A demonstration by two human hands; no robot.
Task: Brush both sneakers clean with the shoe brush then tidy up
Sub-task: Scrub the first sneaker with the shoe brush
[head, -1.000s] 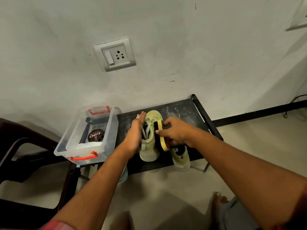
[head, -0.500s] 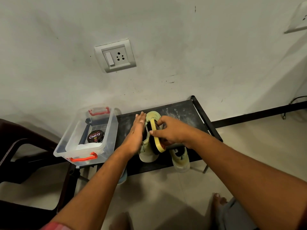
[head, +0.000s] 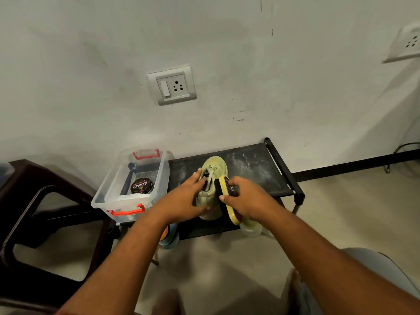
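On the black rack [head: 254, 169] by the wall, pale green sneaker [head: 215, 165] lies toe toward the wall, laces loose, canvas dull and faded, sole off-white. Left hand [head: 184, 197] flat against its left side, fingers straight, pressing it steady, not curled. Right hand [head: 248, 200] grasps shoe brush [head: 233, 215]: yellow back, dark bristles turned against the sneaker's right side, fingertips curled over the top edge. Second sneaker [head: 251, 228] just right of the first, mostly hidden under the right hand, only the pale heel showing at the rack's front edge. Rack surface has whitish dusty smears. Clear plastic box [head: 106, 196] with red handles sits on the rack's left end, black "Cherry" polish tin [head: 141, 185] inside. Wall socket [head: 172, 85] above. Dark chair [head: 34, 201] at left.
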